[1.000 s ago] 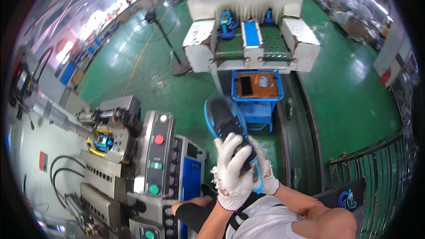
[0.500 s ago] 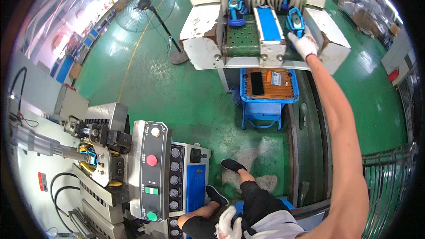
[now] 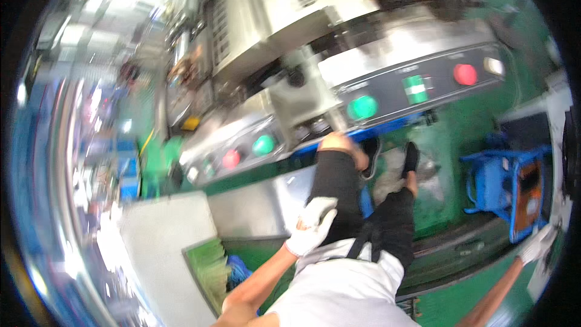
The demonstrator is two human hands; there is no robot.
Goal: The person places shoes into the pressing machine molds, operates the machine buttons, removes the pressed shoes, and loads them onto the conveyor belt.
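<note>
My left hand (image 3: 311, 227), in a white glove, hovers over my left thigh near the waist. Its thumb and fingers are apart and nothing shows between them. Far off to the right, my right hand (image 3: 537, 246), also gloved in white, reaches out beside a white machine housing (image 3: 548, 266) at the picture's rim. Blur hides its fingers there, and whether they hold anything cannot be made out. A blue stool (image 3: 487, 175) with a brown slatted top (image 3: 528, 200) stands just beyond that hand.
A machine spans the top, its dark control panel (image 3: 439, 82) carrying green, red and white buttons. A second panel (image 3: 233, 152) lies left of my legs. At lower left are a pale tabletop (image 3: 166, 254) and a bin (image 3: 209, 269) of greenish pieces. A rail (image 3: 463, 254) runs along the green floor.
My view has swung left toward the machine. My right hand, earlier at a blue shoe-like piece on the far conveyor, is now at the right rim. That piece is out of sight.
</note>
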